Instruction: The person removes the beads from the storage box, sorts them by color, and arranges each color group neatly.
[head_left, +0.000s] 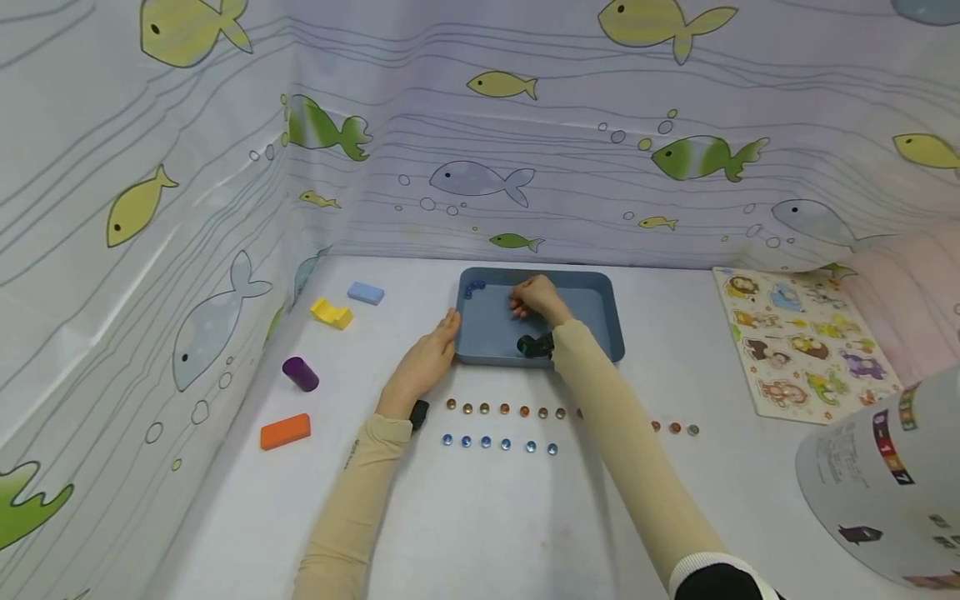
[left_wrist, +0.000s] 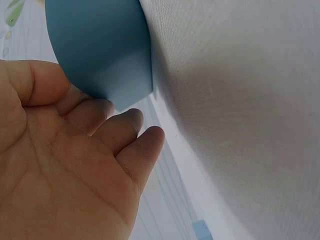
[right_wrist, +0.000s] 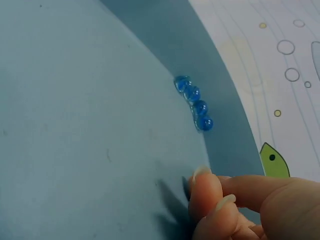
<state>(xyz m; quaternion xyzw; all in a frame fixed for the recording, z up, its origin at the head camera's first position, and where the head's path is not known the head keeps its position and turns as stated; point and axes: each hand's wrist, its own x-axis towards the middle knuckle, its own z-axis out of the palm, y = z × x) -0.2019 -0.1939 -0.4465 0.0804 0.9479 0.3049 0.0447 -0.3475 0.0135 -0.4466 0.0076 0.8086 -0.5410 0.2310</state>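
Note:
My left hand lies along the left side of a blue-grey tray, fingers extended against it. In the left wrist view, the fingertips meet the tray's outer wall. Over the tray, my right hand is lowered with its fingers bent inward. The right wrist view shows its thumb and fingers drawn together; I cannot tell whether anything is pinched between them. Several blue marbles sit along the tray wall, beyond those fingers. In the head view they gather in the tray's far left corner.
Nearer me are a row of amber and brown marbles and a row of blue ones. Orange, purple, yellow and light blue blocks lie left. An animal picture board and a white bucket stand right.

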